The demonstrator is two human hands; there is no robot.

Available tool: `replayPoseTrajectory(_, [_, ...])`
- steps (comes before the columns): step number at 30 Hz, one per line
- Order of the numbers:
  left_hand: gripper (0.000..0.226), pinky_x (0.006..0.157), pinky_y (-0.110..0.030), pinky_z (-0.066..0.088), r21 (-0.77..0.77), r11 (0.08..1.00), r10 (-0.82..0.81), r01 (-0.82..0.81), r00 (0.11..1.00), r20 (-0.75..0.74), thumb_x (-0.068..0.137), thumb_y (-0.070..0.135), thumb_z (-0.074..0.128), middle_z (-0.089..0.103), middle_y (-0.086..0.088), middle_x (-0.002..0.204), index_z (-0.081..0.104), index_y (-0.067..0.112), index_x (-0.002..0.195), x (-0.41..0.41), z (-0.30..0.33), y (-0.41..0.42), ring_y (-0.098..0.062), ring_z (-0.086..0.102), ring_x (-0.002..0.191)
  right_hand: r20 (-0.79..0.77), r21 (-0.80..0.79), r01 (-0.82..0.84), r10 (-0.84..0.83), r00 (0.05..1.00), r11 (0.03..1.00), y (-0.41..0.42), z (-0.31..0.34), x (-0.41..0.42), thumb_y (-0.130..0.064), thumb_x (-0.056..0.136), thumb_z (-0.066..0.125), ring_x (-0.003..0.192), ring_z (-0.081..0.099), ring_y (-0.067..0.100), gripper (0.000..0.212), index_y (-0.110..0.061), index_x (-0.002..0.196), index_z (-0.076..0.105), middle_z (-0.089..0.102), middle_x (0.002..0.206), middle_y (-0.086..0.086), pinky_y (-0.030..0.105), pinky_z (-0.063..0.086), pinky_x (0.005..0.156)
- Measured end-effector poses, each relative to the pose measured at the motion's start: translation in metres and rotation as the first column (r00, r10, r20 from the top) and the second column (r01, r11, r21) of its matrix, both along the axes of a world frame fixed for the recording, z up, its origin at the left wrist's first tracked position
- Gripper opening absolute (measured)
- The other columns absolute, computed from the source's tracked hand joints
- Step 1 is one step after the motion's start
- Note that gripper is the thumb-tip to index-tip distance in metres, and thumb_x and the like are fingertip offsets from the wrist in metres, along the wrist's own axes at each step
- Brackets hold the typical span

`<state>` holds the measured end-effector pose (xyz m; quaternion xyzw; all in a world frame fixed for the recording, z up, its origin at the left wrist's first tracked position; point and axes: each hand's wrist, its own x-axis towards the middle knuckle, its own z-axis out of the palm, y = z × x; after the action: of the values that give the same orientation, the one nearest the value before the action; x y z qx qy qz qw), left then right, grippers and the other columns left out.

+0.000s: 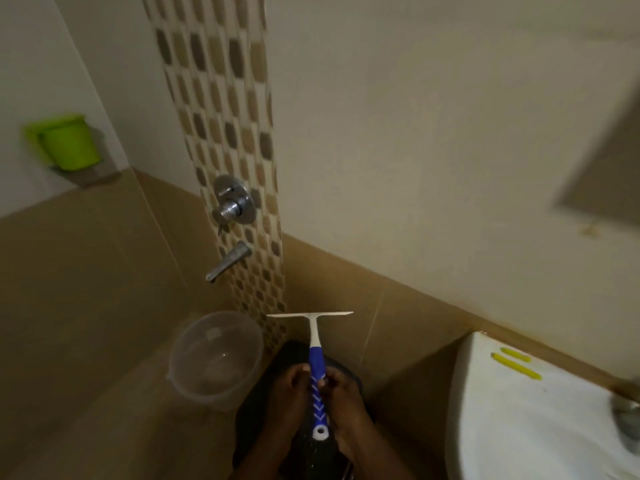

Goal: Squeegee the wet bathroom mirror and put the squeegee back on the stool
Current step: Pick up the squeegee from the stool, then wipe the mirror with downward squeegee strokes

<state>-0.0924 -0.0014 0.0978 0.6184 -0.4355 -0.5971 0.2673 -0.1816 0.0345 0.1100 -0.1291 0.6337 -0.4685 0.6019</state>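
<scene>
1. While both hands meet low in the middle of the view, they hold a squeegee (316,362) between them, above a dark, glossy stool (349,375) that shows only in patches around the fingers.
2. The left hand (291,393) curls its fingers against the left side of the handle; the right hand (341,396) pinches the right side. The hands sit close together, clamped on the handle.
3. The squeegee has a thin white blade bar forming a T across the top, a slim white neck, and a blue grip patterned with white chevrons, ending in a white ring with a round hole.
4. Left of the stool, on the tan tiled floor, stands a clear, round plastic bucket (216,360).
5. Above the stool, a vertical strip of brown and beige mosaic tile carries a round chrome shower valve (233,204) and an angled metal spout (228,261).
6. Right of the stool is a smooth white ceramic basin (512,420) with two yellow sticks (516,365) lying on its rim.
7. Far up and left of the stool, a bright green cup (67,142) sits on a small wall shelf.
</scene>
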Motion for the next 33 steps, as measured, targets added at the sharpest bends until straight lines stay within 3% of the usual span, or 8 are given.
replayPoseTrajectory(5, [0.016,0.071,-0.033,0.052,-0.232,0.973,-0.005,-0.011,0.998,-0.066,0.095,0.023,0.053,0.069,-0.006,0.083,0.065,0.012,0.096,-0.024,0.081,0.023,-0.023,0.066,0.078,-0.172,-0.198,-0.126,0.092,0.981,0.972,0.025,0.077,-0.015,-0.004,0.098,0.044,0.091,0.066,0.021,0.026,-0.009,0.118,0.060,0.067,0.112,0.015,0.019,0.052,0.062])
replayPoseTrajectory(10, [0.019,0.045,-0.007,0.038,-0.481,0.869,0.046,-0.115,0.987,-0.154,0.094,0.010,0.054,0.057,-0.003,0.062,0.061,0.004,0.077,-0.047,0.167,0.053,-0.010,0.052,0.055,-0.306,-0.438,-0.172,0.034,0.951,0.882,0.052,0.147,-0.036,-0.007,0.097,0.048,0.087,0.064,0.019,0.024,-0.004,0.120,0.057,0.066,0.111,0.020,0.023,0.051,0.070])
replayPoseTrajectory(14, [0.016,0.052,-0.017,0.047,-0.534,0.819,0.024,-0.211,0.942,-0.335,0.096,0.008,0.050,0.060,-0.015,0.068,0.059,-0.004,0.089,-0.068,0.227,0.074,-0.011,0.058,0.053,-0.276,-0.622,-0.177,-0.002,0.961,0.763,0.074,0.200,-0.052,-0.003,0.095,0.052,0.087,0.067,0.025,0.015,-0.011,0.100,0.063,0.070,0.100,0.022,0.038,0.052,0.080])
replayPoseTrajectory(19, [0.017,0.051,-0.018,0.051,-0.647,0.729,-0.099,-0.223,0.901,-0.422,0.096,0.019,0.052,0.066,-0.012,0.073,0.064,0.006,0.095,-0.090,0.298,0.105,-0.011,0.063,0.057,-0.351,-0.704,-0.265,0.002,0.936,0.659,0.102,0.266,-0.068,-0.006,0.094,0.051,0.097,0.070,0.022,0.026,-0.021,0.110,0.064,0.074,0.102,0.010,0.039,0.054,0.085])
replayPoseTrajectory(23, [0.016,0.054,-0.018,0.051,-0.771,0.607,-0.242,-0.195,0.878,-0.413,0.095,0.023,0.052,0.067,-0.005,0.071,0.065,0.013,0.091,-0.107,0.356,0.140,-0.012,0.062,0.060,-0.366,-0.807,-0.285,-0.060,0.929,0.517,0.134,0.325,-0.088,-0.014,0.089,0.050,0.091,0.070,0.017,0.031,-0.030,0.112,0.064,0.073,0.100,0.006,0.030,0.056,0.071])
replayPoseTrajectory(27, [0.019,0.036,-0.017,0.044,-0.844,0.524,-0.417,-0.116,0.829,-0.372,0.095,0.030,0.050,0.072,-0.003,0.081,0.063,0.016,0.099,-0.127,0.414,0.173,-0.008,0.060,0.048,-0.361,-0.886,-0.286,-0.159,0.919,0.364,0.166,0.372,-0.114,-0.032,0.088,0.050,0.065,0.059,0.019,0.031,-0.040,0.118,0.059,0.067,0.081,0.006,0.028,0.047,0.051])
replayPoseTrajectory(30, [0.022,0.033,-0.024,0.042,-0.895,0.442,-0.496,-0.055,0.817,-0.295,0.096,0.035,0.045,0.074,-0.002,0.093,0.060,0.020,0.102,-0.152,0.451,0.194,-0.018,0.059,0.045,-0.337,-0.921,-0.259,-0.261,0.905,0.289,0.179,0.401,-0.139,-0.030,0.094,0.047,0.046,0.042,0.014,0.033,-0.035,0.126,0.052,0.051,0.070,0.018,0.026,0.036,0.041])
replayPoseTrajectory(33, [0.025,0.032,-0.022,0.040,-0.925,0.379,-0.553,-0.043,0.791,-0.263,0.098,0.035,0.043,0.074,-0.003,0.095,0.059,0.017,0.104,-0.180,0.485,0.208,-0.020,0.060,0.051,-0.337,-0.935,-0.256,-0.388,0.858,0.247,0.190,0.434,-0.166,-0.028,0.101,0.041,0.044,0.040,0.014,0.028,-0.021,0.125,0.054,0.050,0.070,0.018,0.024,0.034,0.039])
